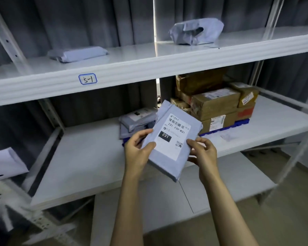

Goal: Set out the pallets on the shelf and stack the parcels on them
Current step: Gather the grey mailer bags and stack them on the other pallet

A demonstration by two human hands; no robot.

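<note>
In the head view the grey mailer parcel (172,139) sits at frame centre, over the front edge of the middle shelf (89,157). The left hand (137,150) pinches its left edge and the right hand (203,151) grips its lower right edge. It looks light, soft and slick, so a hold on both edges suits it. Cardboard boxes (215,103) crowd the blue pallet (242,122) at centre right. Open room lies at lower left.

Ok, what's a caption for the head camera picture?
Left hand and right hand hold a grey parcel near boxes on a blue pallet.
</note>
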